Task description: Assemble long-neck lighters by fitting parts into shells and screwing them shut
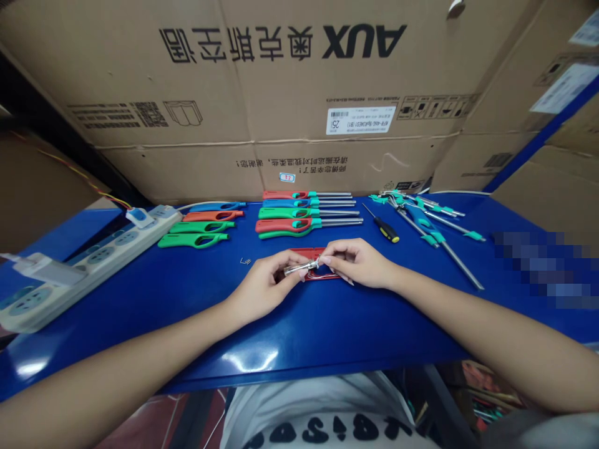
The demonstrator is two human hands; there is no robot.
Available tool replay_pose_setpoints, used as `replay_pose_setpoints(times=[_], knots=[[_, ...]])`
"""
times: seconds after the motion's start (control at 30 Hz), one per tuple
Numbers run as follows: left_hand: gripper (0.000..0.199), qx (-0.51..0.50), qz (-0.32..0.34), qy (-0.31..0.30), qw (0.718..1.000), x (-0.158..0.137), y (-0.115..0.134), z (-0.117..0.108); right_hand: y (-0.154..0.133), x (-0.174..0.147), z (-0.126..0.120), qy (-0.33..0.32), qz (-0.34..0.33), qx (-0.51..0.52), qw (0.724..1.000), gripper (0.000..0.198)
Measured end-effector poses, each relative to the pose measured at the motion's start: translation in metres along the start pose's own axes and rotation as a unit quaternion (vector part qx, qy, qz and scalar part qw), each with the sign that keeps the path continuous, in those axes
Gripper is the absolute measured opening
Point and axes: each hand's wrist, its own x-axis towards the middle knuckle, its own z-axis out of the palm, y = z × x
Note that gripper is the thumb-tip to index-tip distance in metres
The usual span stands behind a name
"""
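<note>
My left hand (269, 280) pinches a short, shiny cylindrical lighter part (296, 269) between thumb and fingers. At its right end my right hand (358, 262) has its fingertips closed on the small tip of the same part; exactly what they grip is too small to tell. Beneath both hands a red lighter handle shell (322, 275) lies on the blue table, its inside facing up. A thin pale wire runs along the shell. The hands partly hide the shell.
Assembled lighters (285, 225) lie in a row behind my hands. Coloured handle shells (194, 240) and a power strip (93, 262) are at left. A screwdriver (386, 231) and loose metal lighter tubes (449, 249) lie at right. Cardboard (281, 87) stands behind the blue table (210, 349).
</note>
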Motion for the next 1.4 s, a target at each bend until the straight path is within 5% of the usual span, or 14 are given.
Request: replay_pose_setpoints(times=[0.97, 1.4], knots=[[0.024, -0.017, -0.02, 0.001, 1.0, -0.0008, -0.0043, 0.0043, 0.0043, -0.0024, 0.0035, 0.018, -0.034, -0.051, 0.998, 0.036], [0.031, 0.025, -0.028, 0.006, 0.999, 0.0011, -0.0039, 0.0027, 0.0016, 0.0033, 0.0023, 0.019, 0.033, 0.042, 0.998, 0.047]])
